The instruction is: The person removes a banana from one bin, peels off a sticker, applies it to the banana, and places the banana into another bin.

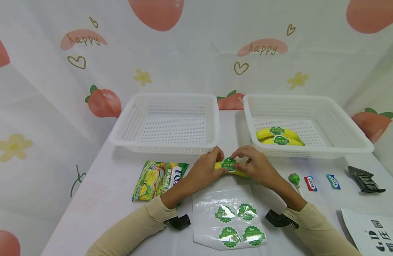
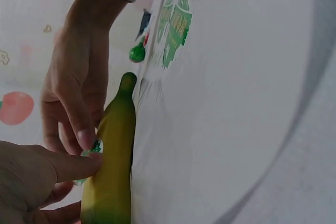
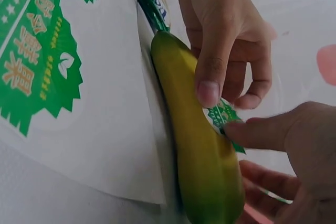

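Observation:
A yellow banana (image 1: 235, 172) lies on the table between the two baskets, with a green round sticker (image 1: 229, 164) on top of it. My left hand (image 1: 206, 170) grips the banana's left part, one fingertip on the sticker's edge. My right hand (image 1: 255, 165) grips it from the right and presses the sticker with its index finger. The left wrist view shows the banana (image 2: 113, 161), the sticker (image 2: 95, 147), my left hand (image 2: 31, 179) and my right hand (image 2: 79, 87). The right wrist view shows the banana (image 3: 202, 156), the sticker (image 3: 224, 119), my right hand (image 3: 294, 145) and my left hand (image 3: 226, 35).
A glossy sheet (image 1: 215, 208) with several green stickers lies in front of my hands. The left white basket (image 1: 167, 103) is empty. The right basket (image 1: 340, 142) holds two stickered bananas (image 1: 279, 137). Also on the table are a snack packet (image 1: 158, 179), a lollipop (image 1: 293, 179), two candies (image 1: 310, 183), a black object (image 1: 364, 179) and a white bag (image 1: 375, 231).

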### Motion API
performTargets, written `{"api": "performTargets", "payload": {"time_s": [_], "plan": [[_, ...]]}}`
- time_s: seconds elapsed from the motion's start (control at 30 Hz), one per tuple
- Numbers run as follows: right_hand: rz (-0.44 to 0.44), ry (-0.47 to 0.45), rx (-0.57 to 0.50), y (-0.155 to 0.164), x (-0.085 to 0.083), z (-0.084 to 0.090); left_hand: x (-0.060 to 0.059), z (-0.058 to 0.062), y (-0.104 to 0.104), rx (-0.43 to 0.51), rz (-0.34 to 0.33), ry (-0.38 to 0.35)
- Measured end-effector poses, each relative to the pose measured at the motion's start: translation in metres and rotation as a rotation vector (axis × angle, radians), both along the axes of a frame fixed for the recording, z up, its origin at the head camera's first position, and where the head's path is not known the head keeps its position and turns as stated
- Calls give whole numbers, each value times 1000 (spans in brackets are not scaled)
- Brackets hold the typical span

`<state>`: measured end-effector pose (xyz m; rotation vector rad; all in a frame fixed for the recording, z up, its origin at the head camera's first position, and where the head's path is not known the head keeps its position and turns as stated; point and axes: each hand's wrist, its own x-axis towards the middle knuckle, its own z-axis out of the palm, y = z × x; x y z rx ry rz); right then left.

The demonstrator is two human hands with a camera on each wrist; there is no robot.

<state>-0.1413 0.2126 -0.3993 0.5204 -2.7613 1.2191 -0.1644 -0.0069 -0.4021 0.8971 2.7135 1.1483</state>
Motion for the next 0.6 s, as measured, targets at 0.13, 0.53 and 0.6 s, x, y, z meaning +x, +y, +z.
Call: {"api": "performTargets", "payload": {"time_s": [0.13,0.53,0.6], "plan": [[45,-53,35,1,-1,-2,-1,-1,-2,-16,-33,44],[73,-29,133,1,0,-3,-2,-2,-2,-121,-49,77],[76,-30,160,1,0,-2,-2,-2,-2,-128,-52,76]]}}
